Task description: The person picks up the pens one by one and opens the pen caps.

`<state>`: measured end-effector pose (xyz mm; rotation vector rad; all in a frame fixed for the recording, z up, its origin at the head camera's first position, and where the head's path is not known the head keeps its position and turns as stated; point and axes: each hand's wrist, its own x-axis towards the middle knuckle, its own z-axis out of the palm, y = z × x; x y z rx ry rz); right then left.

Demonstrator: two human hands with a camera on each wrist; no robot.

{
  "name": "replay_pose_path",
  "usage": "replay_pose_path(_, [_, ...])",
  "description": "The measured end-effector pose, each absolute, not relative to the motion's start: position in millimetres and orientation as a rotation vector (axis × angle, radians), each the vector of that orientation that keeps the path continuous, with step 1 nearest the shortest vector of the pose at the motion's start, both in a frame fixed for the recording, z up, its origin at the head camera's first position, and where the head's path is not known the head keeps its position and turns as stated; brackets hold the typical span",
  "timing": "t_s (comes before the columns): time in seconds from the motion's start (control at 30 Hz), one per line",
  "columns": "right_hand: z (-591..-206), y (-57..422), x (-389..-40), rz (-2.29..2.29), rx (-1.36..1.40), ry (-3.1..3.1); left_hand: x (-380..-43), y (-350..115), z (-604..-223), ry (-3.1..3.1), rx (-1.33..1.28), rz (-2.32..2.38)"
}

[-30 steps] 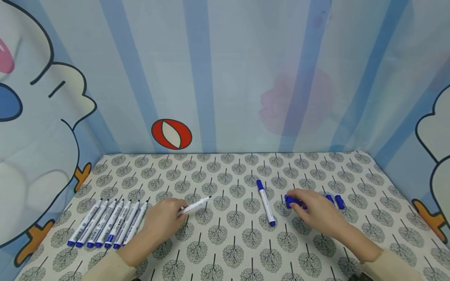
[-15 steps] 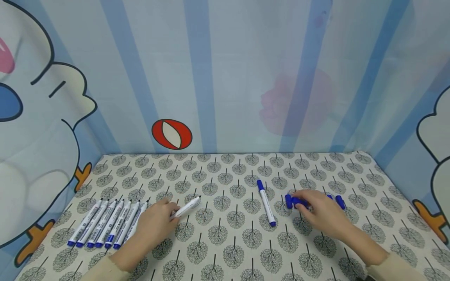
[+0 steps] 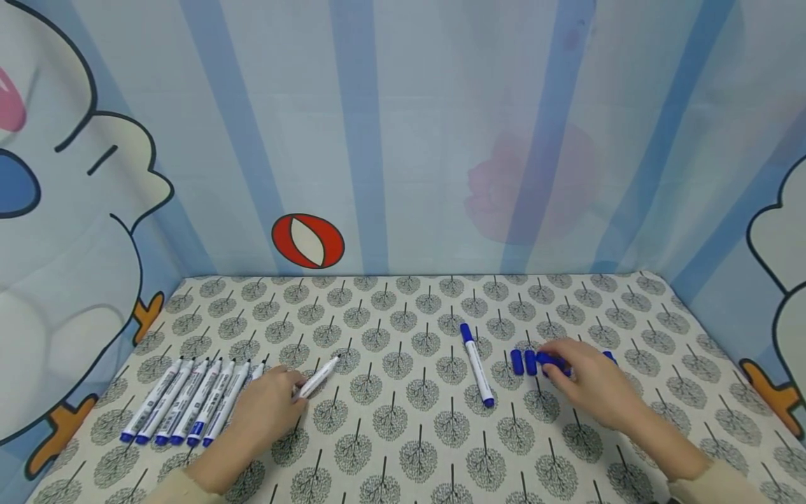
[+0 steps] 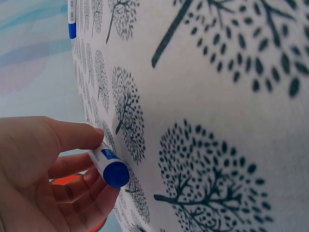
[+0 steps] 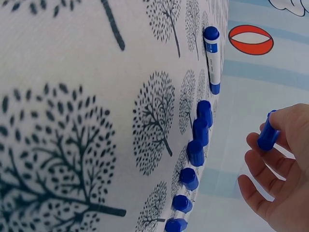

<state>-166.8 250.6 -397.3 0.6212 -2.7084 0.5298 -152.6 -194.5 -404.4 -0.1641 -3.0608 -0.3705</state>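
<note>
My left hand [image 3: 267, 409] pinches an uncapped white marker [image 3: 317, 378] between thumb and fingers, its dark tip pointing away to the upper right. In the left wrist view the blue tail end of this marker [image 4: 116, 174] faces the camera. The hand is beside a row of uncapped markers [image 3: 179, 402] and covers part of the rightmost one. On the other side, my right hand [image 3: 588, 381] pinches a blue marker cap [image 5: 267, 137] with thumb and fingertips. It hovers over a row of several blue caps [image 5: 195, 153] on the cloth and hides some in the head view.
A capped blue marker [image 3: 476, 365] lies between the hands, left of the caps. Tree-patterned cloth [image 3: 409, 420] covers the table. Behind it rises a striped curtain [image 3: 415, 140] with cartoon prints.
My left hand has moved left with its marker, toward the row of markers. My right hand has shifted right along the caps, uncovering two at the row's left end.
</note>
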Motion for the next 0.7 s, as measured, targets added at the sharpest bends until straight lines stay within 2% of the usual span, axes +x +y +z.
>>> replay_pose_path(0.7, [-402,265,-167,0.489,0.586,-2.650,-149,-205,-405,-3.095,-0.099,-0.403])
